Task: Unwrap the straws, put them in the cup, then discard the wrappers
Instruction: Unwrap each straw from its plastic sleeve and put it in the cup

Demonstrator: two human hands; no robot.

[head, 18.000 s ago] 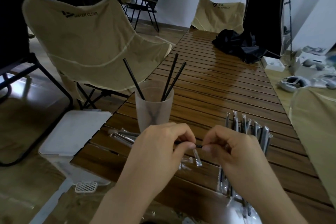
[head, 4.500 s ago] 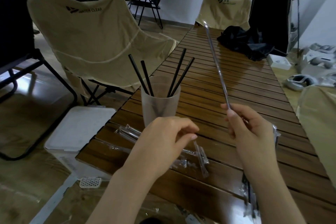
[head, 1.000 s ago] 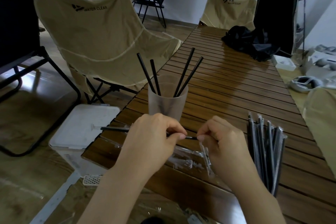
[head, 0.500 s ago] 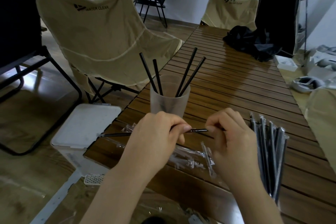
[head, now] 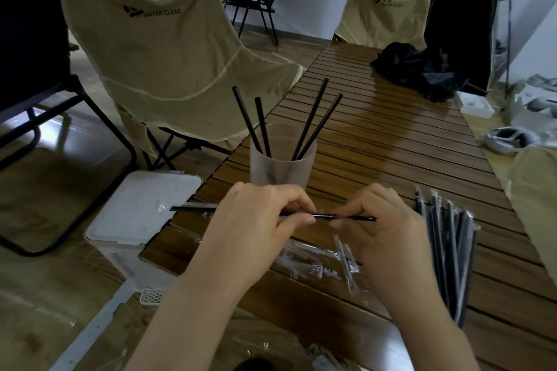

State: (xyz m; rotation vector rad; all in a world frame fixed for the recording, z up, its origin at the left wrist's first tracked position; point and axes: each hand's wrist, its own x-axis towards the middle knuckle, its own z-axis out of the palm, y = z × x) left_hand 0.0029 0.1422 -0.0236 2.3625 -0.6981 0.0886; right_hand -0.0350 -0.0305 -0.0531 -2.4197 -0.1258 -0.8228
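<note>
2 hands' fingers pinch black straw (head: 328, 216); cup (head: 282, 166) behind, empty wrappers (head: 319, 262) below, wrapped bundle (head: 449, 253) right.

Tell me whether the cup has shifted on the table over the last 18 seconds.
No. The cup stands by the same left edge of the slatted table, just beyond both hands; it sits differently in frame only because the head camera moved.

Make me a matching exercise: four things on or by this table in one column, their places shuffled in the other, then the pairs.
1. cup
2. wrapped straws
3. empty wrappers
4. white bin

A. on the floor, left of the table
B. on the table, right of the right hand
C. beyond both hands, holding four black straws
D. on the table, under the hands

1-C, 2-B, 3-D, 4-A
</note>
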